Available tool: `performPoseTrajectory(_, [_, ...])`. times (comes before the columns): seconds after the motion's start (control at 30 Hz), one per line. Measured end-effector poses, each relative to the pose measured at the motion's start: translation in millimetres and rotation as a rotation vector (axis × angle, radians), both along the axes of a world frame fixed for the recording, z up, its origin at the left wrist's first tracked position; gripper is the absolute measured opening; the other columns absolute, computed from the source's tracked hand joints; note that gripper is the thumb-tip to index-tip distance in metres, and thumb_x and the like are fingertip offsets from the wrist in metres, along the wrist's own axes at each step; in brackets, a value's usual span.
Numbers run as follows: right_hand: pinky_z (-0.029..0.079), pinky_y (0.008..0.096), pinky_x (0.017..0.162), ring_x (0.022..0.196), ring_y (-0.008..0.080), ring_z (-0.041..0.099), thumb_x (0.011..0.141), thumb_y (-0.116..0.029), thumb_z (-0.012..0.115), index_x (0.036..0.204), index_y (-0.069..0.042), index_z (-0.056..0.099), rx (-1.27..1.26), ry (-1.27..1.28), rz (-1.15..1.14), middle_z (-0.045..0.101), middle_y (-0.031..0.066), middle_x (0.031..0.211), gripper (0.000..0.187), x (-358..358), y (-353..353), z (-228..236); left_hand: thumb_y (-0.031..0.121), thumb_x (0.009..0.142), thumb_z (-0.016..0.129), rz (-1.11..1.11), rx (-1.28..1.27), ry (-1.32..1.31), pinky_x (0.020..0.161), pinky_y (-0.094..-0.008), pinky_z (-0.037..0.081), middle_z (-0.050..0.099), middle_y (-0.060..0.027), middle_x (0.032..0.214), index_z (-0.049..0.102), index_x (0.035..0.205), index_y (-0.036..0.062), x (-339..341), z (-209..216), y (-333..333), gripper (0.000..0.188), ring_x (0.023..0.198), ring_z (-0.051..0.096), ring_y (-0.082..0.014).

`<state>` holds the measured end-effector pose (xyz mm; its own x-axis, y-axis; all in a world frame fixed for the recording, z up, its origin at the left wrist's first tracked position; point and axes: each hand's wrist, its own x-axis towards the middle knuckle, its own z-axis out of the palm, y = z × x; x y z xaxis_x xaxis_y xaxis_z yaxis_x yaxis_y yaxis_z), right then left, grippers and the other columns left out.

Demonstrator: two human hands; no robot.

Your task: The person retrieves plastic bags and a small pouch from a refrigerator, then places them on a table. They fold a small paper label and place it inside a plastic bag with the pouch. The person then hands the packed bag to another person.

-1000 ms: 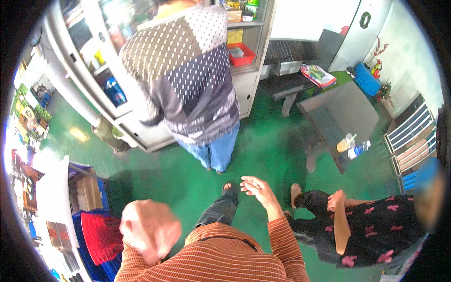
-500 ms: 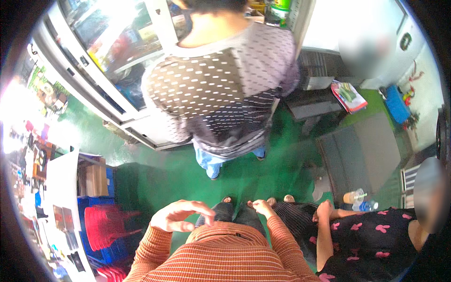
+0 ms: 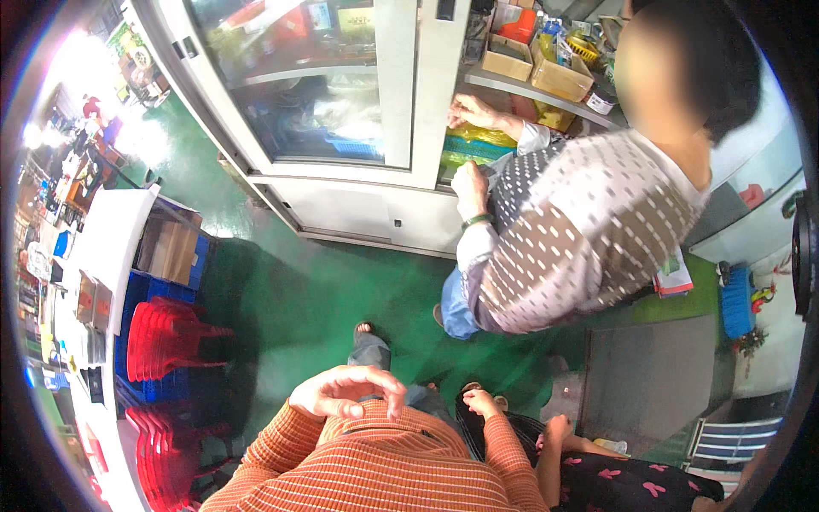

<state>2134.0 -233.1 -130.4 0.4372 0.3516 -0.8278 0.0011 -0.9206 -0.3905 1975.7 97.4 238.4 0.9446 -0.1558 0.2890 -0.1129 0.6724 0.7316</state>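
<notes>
My left hand [image 3: 345, 392] hovers in front of my chest on an orange striped sleeve, fingers curled and apart, holding nothing. My right hand [image 3: 483, 403] hangs low beside it, loosely open and empty, close to the arm of a seated person in black with pink shapes [image 3: 631, 486]. Ahead of me a person in a dotted grey and brown sweater [image 3: 580, 239] leans toward a glass-door cabinet [image 3: 341, 102], both of their hands at its open shelf [image 3: 512, 85]. My foot [image 3: 367, 337] shows on the green floor [image 3: 324, 290].
Stacked red stools [image 3: 162, 341] and blue crates stand at the left beside a white counter [image 3: 111, 230] and a cardboard box [image 3: 171, 252]. A grey table [image 3: 648, 375] lies at the right, with a folding chair [image 3: 725, 439] below it.
My left hand has come down and opened from a fist; my right hand has drawn in toward my body. The person ahead now stands further right, reaching into the cabinet.
</notes>
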Motion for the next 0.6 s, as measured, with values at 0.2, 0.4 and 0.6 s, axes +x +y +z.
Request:
performPoseTrajectory(0.2, [0.05, 0.0318, 0.066, 0.072, 0.0153, 0.062, 0.085, -0.022, 0.062, 0.113, -0.005, 0.061, 0.226, -0.037, 0.05, 0.068, 0.0085, 0.095, 0.033, -1.8, 92.0, -7.9, 0.021, 0.086, 0.061, -0.024, -0.079, 0.029, 0.085, -0.041, 0.041, 0.058, -0.0181, 0.098, 0.048, 0.124, -0.0028, 49.3, -8.4, 77.0, 0.046, 0.093, 0.056, -0.027])
performPoseTrajectory(0.4, [0.051, 0.0357, 0.076, 0.086, 0.0241, 0.066, 0.084, -0.026, 0.06, 0.111, -0.011, 0.063, 0.327, -0.125, -0.103, 0.068, 0.0104, 0.098, 0.031, -1.7, 229.5, 22.9, 0.018, 0.087, 0.061, -0.17, 0.034, 0.18, 0.086, -0.0383, 0.042, 0.059, -0.0153, 0.093, 0.048, 0.123, -0.004, 102.2, -9.8, 176.7, 0.044, 0.092, 0.056, -0.0238])
performPoseTrajectory(0.6, [0.05, 0.0396, 0.077, 0.088, 0.0318, 0.064, 0.084, -0.027, 0.057, 0.109, -0.012, 0.064, 0.4, -0.132, -0.058, 0.066, 0.0165, 0.094, 0.03, -10.0, 297.9, 28.7, 0.02, 0.087, 0.062, -0.137, 0.076, 0.225, 0.083, -0.038, 0.045, 0.059, -0.0144, 0.094, 0.05, 0.12, -0.0037, 149.4, -16.5, 217.6, 0.042, 0.089, 0.057, -0.0236])
